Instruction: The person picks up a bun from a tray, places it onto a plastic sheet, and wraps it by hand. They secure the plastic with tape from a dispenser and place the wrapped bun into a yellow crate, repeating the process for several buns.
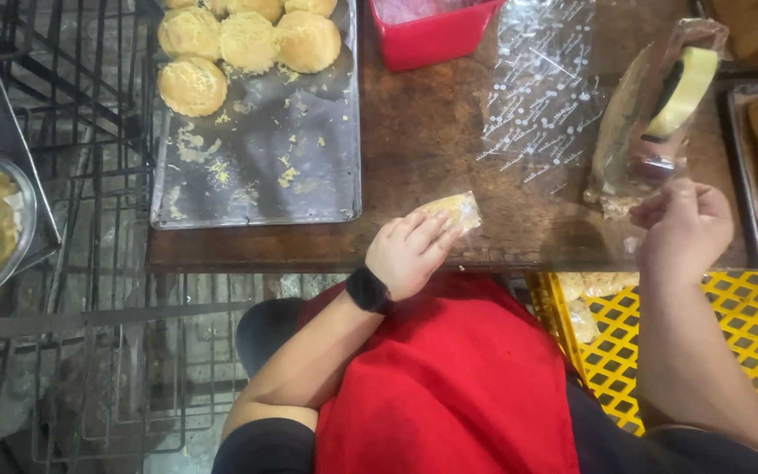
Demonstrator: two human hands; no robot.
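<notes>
Red apron (449, 386) fills the near middle, just under the table (423, 149) edge. Left hand (410, 250), with a black watch (368, 290) on the wrist, lies flat on the near edge of the table; its fingers are close together and press on a small bun (456, 209) wrapped in clear film. This bun sits on the wood, just right of the tray (265, 175).

Right hand (684, 230) is at the right, at the base of the tape dispenser (655, 123). Its fingers are curled and seem to pinch the tape end, but I cannot tell it surely, because the view there is blurred. A yellow-green tape roll (684, 88) stands on the dispenser.

Clear bags (541, 88) with white print lie on the table between the hands, farther away. On the far left of the tray are round buns (247, 39) and many crumbs. A red box (432, 31) stands at the far edge. A yellow crate (730, 333) is low on the right, with wrapped buns inside.
</notes>
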